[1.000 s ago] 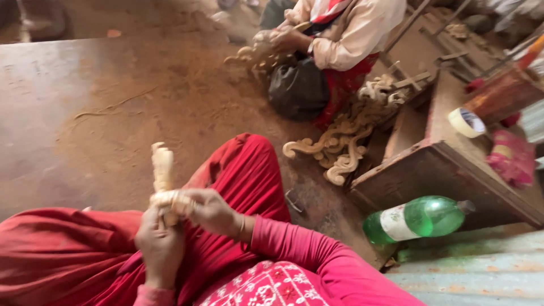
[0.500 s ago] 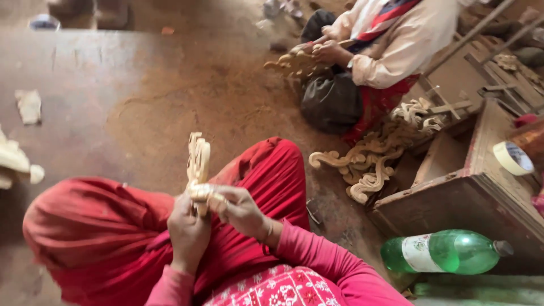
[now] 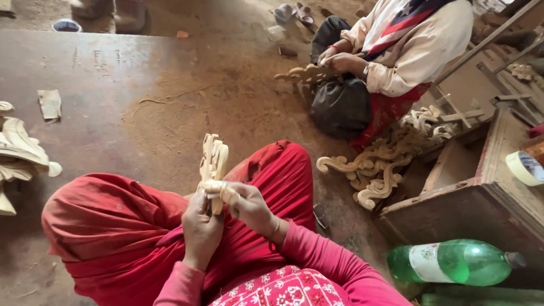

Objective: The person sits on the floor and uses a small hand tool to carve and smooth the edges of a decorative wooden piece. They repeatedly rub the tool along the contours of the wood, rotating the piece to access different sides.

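I sit on the floor with red-clad knees raised. A pale carved wooden ornament (image 3: 213, 160) stands upright above my lap. My left hand (image 3: 201, 229) grips its lower end from the left. My right hand (image 3: 249, 208) closes on the same end from the right, with a small pale strip, perhaps sandpaper, wrapped under the fingers. Both hands touch each other around the piece.
Another person (image 3: 396, 51) sits at the upper right, holding a carved piece (image 3: 300, 75). Scrolled carvings (image 3: 374, 167) lie beside a wooden box (image 3: 481, 192). A green plastic bottle (image 3: 453, 262) lies at lower right. More carvings (image 3: 20, 150) rest at the left edge.
The view has swung left and up, so the carvings at the left edge and the other person show more fully. My hands keep hold of the ornament in the same grip.
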A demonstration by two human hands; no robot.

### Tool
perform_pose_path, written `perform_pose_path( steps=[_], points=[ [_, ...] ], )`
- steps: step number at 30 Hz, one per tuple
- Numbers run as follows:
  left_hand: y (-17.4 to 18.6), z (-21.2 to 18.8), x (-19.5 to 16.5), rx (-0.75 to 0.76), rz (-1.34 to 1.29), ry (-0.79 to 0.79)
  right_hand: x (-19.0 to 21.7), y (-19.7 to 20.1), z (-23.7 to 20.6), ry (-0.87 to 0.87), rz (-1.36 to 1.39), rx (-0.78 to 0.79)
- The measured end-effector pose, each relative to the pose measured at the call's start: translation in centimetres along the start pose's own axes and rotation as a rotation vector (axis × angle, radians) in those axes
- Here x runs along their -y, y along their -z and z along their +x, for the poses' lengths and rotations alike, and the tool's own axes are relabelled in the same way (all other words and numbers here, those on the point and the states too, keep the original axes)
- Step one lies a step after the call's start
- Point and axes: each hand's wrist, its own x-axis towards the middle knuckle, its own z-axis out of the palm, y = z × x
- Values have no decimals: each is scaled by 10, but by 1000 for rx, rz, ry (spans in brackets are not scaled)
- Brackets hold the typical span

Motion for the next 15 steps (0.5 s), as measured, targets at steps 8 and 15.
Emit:
perform_pose_path(
  steps=[8, 15],
  points=[
    [2, 4, -7, -2, 31, 62, -4, 3, -2, 36, 52, 27],
    [1, 1, 0, -14, 24, 14, -10, 7, -2, -73, 275, -148]
  ],
)
